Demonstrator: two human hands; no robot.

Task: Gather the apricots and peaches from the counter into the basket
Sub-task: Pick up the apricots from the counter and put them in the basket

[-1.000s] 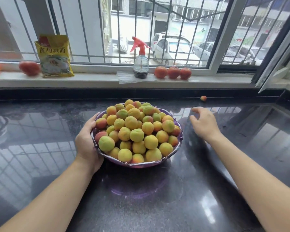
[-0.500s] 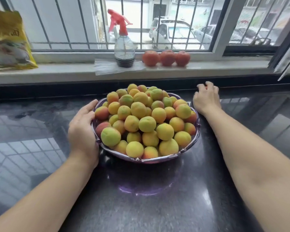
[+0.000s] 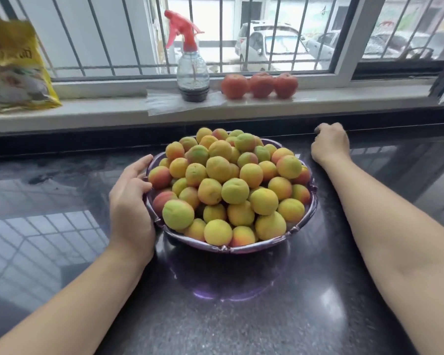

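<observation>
Apricots heap the purple basket at the middle of the dark counter. The left hand lies spread against the basket's left rim. The right hand sits curled at the counter's back edge; whether it grips anything cannot be told.

Counter under my arms is dark polished stone, speckled, very glossy, mirrors the window bars. Basket is translucent purple plastic, shiny rim. Fruit in it has matt, slightly fuzzy skin. Far sill is pale, smooth, matt stone or tile, can't tell which. Spray bottle is clear glossy plastic with a red plastic trigger head, sitting on a thin clear film sheet. Yellow packet, far left, is blurred, looks like glossy foil plastic. Window bars are painted metal.
</observation>
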